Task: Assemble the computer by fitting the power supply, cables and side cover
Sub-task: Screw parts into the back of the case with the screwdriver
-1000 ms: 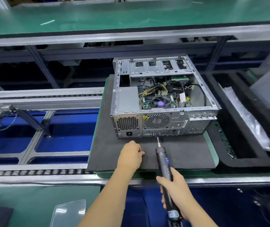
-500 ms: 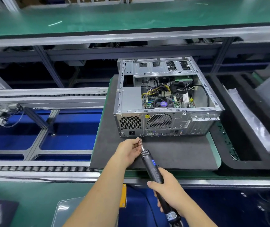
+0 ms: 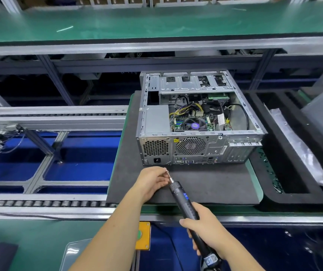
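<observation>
An open computer case [image 3: 199, 147] lies on its side on a dark foam mat [image 3: 205, 184], its rear panel facing me. The grey power supply [image 3: 156, 120] sits inside at the left rear corner, with yellow and black cables [image 3: 188, 110] over the motherboard. My right hand [image 3: 205, 229] grips a black electric screwdriver [image 3: 184, 200], which points up and left. My left hand [image 3: 152, 182] pinches a small screw [image 3: 166, 171] at the bit tip, just below the case's rear panel. No side cover is on the case.
A roller conveyor [image 3: 45, 203] runs along the left, with blue floor below. A black foam tray [image 3: 297, 192] holding a plastic bag [image 3: 297, 145] lies to the right. A green bench [image 3: 156, 18] spans the back. A yellow button box [image 3: 144, 235] sits near my left forearm.
My left hand rose from the mat and took hold of a screw at the bit. The screwdriver swung left, its tip moving toward my left fingers.
</observation>
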Available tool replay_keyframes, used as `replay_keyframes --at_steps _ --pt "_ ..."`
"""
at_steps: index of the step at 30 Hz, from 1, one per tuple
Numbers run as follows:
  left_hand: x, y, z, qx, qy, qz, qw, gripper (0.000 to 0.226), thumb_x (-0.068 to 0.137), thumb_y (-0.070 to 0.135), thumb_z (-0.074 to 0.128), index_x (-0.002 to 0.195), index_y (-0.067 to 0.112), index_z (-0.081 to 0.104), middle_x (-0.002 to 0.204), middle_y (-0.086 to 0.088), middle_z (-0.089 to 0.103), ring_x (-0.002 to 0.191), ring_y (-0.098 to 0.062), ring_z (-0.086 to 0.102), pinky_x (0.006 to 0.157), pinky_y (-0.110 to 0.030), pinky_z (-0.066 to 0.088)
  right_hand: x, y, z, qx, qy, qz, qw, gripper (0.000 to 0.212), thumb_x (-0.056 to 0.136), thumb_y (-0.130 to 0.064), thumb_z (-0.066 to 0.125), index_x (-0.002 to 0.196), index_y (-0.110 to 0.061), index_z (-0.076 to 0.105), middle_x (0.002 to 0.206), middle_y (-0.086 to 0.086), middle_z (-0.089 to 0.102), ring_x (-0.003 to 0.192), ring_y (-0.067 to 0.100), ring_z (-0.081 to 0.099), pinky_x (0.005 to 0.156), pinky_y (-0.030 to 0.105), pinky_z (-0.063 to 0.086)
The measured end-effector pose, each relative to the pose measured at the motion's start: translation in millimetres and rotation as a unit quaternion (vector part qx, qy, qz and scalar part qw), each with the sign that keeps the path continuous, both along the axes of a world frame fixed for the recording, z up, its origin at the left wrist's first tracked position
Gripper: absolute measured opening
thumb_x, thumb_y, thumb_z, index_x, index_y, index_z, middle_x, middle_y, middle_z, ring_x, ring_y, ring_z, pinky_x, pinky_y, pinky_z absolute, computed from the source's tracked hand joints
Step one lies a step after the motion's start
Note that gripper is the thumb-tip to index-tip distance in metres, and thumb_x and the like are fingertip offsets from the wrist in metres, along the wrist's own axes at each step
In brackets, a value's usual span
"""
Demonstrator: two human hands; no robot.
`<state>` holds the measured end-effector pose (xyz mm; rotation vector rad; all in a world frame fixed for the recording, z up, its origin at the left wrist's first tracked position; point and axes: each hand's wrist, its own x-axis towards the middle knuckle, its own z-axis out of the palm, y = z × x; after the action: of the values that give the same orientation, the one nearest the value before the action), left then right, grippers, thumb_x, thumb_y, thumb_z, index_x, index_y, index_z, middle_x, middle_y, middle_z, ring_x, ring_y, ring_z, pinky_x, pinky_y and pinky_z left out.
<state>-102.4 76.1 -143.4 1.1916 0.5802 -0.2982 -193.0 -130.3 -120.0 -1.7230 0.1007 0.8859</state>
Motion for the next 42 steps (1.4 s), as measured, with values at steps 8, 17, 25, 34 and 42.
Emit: replay_keyframes --at_steps 8,17,25,34,42 --pt "9.0 1.3 0.4 0.065 0.012 -0.048 0.997 0.01 0.09 0.003 0.061 0.087 -0.001 0.07 0.071 -0.013 0.068 0.063 -0.02 0.069 0.062 -0.026 0.058 0.3 -1.9 1.3 0.022 0.035 -0.004 0.999 0.035 0.079 -0.033 0.07 0.109 -0.022 0.055 0.07 0.01 0.061 0.052 0.03 0.055 0.047 0.031 0.048" --pt "11.0 -2.9 -4.0 0.054 0.017 -0.001 0.998 0.016 0.087 0.007 0.063 0.075 0.006 0.074 0.071 -0.013 0.068 0.057 -0.021 0.068 0.056 -0.025 0.056 10.0 3.8 2.9 0.007 0.039 -0.004 0.999 0.032 0.081 -0.031 0.069 0.109 -0.026 0.056 0.068 0.008 0.061 0.051 0.028 0.056 0.046 0.031 0.049" --pt "15.1 -8.1 -2.8 -0.028 0.055 0.008 0.998 0.008 0.098 0.007 0.06 0.097 -0.001 0.062 0.08 -0.016 0.074 0.078 -0.029 0.075 0.071 -0.037 0.062 16.4 10.1 2.0 0.002 0.051 -0.014 0.999 0.028 0.086 -0.029 0.067 0.109 -0.024 0.053 0.068 0.008 0.06 0.051 0.028 0.057 0.048 0.032 0.049" --pt "25.8 -40.4 10.8 -0.047 0.102 0.128 0.985 0.008 0.095 -0.009 0.054 0.103 -0.009 0.057 0.087 -0.024 0.063 0.066 -0.027 0.061 0.059 -0.034 0.055 20.6 35.1 2.9 -0.042 0.023 -0.065 0.997 0.021 0.09 -0.022 0.064 0.106 -0.017 0.051 0.084 0.015 0.057 0.047 0.023 0.055 0.046 0.03 0.05" --pt "32.8 -35.3 -4.1 0.08 0.095 0.157 0.98 0.007 0.083 -0.01 0.055 0.083 -0.003 0.056 0.088 -0.026 0.062 0.078 -0.034 0.062 0.071 -0.045 0.054 27.4 37.0 10.3 -0.039 0.032 -0.044 0.998 0.034 0.082 -0.026 0.075 0.105 -0.019 0.051 0.084 0.014 0.058 0.041 0.02 0.056 0.043 0.03 0.049"
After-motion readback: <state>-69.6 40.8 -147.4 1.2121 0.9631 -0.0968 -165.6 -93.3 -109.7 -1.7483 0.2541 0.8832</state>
